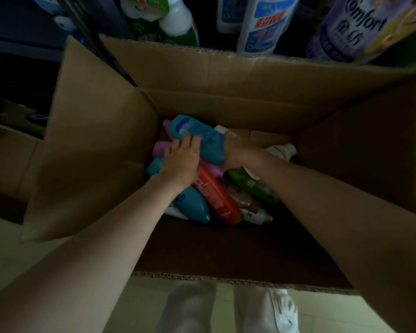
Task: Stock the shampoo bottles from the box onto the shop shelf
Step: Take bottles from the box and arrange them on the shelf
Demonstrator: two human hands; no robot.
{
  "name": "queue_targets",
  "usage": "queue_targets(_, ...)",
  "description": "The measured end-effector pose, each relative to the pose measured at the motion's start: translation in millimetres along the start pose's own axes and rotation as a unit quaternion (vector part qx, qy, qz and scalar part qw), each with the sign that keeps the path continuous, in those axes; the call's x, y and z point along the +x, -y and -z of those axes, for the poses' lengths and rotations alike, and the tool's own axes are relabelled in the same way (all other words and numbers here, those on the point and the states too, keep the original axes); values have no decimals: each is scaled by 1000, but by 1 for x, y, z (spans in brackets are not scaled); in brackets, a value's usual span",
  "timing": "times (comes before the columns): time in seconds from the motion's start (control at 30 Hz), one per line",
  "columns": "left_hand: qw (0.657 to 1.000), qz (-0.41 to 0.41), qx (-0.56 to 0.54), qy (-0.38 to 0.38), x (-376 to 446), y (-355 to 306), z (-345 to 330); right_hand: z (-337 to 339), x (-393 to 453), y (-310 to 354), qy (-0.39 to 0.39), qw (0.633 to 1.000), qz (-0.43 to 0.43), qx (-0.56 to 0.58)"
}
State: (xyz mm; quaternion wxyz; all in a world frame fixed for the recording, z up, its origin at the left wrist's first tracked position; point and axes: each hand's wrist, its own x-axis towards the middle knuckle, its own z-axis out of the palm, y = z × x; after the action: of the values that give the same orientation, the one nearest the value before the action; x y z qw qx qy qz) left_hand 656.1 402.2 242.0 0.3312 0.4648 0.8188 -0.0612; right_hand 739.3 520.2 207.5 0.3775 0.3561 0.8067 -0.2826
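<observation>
Shampoo bottles lie jumbled in the bottom of our open box (226,104), and both our hands are down among them. Our left hand (181,162) rests on the heap with fingers curled over the near edge of a teal bottle (199,138) that lies on top, tilted across the pile. Our right hand (235,150) grips that same bottle at its lower end, fingers wrapped round it. Under it we see a pink bottle (160,149), a second teal bottle (192,205) beneath our left wrist, an orange bottle (216,195) running toward the near wall, a green bottle (250,186) under our right forearm, and a white bottle (282,150) against the far right corner. Further small bottles at the near end are too dim to tell apart.

The box is plain brown cardboard with all four flaps folded outward; its left flap (89,140) stands wide and its near wall is in deep shadow. It stands on a pale floor (34,241), and our light trousers and a white shoe (282,311) show just below its near edge. Beyond the far flap, the shelf (22,49) holds large laundry bottles: a green-and-white one (175,22), a white-and-blue one (262,22) and a lilac Comfort bottle (344,32). The light is low throughout.
</observation>
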Motion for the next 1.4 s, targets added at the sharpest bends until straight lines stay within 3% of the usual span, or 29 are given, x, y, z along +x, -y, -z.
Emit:
queue_targets(0.07,998,7,1,58,-7,-17,16,30,-24,14,117,986,-16,115)
queue_targets(0.13,999,5,-2,41,-17,-33,44,64,-52,22,216,955,-56,198)
queue_targets(0.2,999,-9,-12,-33,-25,-41,81,105,-82,21,232,920,-39,313)
queue_targets(0.27,999,-34,3,-37,-39,-45,117,155,-123,21,186,882,-19,432)
queue_targets(0.37,1000,-22,9,-7,-74,-46,136,193,-173,26,106,943,17,314)
queue_targets(0.47,999,-43,-23,6,-88,-43,149,186,-192,17,102,982,10,160)
queue_targets(0.53,991,-69,-99,50,-91,-40,178,185,-202,17,125,986,29,104)
queue_targets(0.67,960,-108,-236,103,-111,-55,265,219,-240,40,145,979,103,103)
queue_targets(0.83,938,-159,-307,36,-169,-85,397,297,-324,49,114,950,192,218)
queue_targets(0.93,917,-191,-348,-36,-216,-102,476,336,-384,48,60,933,253,250)
queue_targets(1.07,894,-245,-349,-134,-282,-134,570,376,-463,57,-103,892,326,295)
queue_targets(1.17,855,-311,-360,-206,-332,-157,623,413,-531,69,-214,858,360,297)
queue_targets(1.33,755,-434,-469,-146,-396,-168,675,471,-639,86,-326,791,448,260)
queue_targets(1.4,751,-448,-456,-167,-405,-172,686,492,-672,91,-377,754,468,263)
